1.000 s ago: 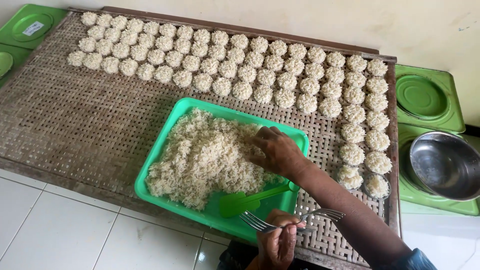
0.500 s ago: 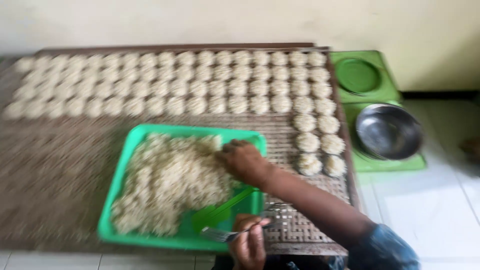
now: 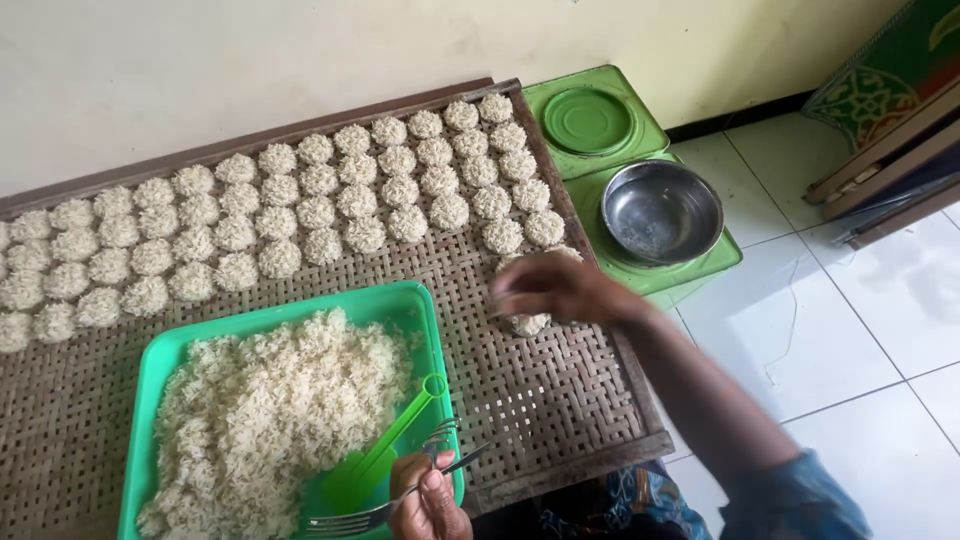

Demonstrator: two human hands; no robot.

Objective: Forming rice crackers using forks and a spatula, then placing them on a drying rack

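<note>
My right hand (image 3: 560, 285) is blurred over the right part of a woven bamboo mat (image 3: 545, 400), fingers curled down on a small rice clump (image 3: 527, 324) that touches the mat. My left hand (image 3: 428, 505) sits at the bottom edge, gripping a metal fork (image 3: 345, 520) that lies across the near corner of a green tray (image 3: 425, 305). The tray holds a heap of loose cooked rice (image 3: 270, 410) and a green plastic scoop (image 3: 395, 440). Several rows of round rice cakes (image 3: 320, 215) cover the far part of the mat.
A steel bowl (image 3: 660, 210) rests on a green square container (image 3: 715, 265) right of the mat, with a second green container (image 3: 588, 120) behind it. White floor tiles (image 3: 850, 330) lie to the right. Wooden frames (image 3: 890, 150) lean at the far right. A wall runs behind.
My right hand has left the rice heap in the tray and moved right onto the mat below the cakes. The view has swung right. My left hand still holds the fork.
</note>
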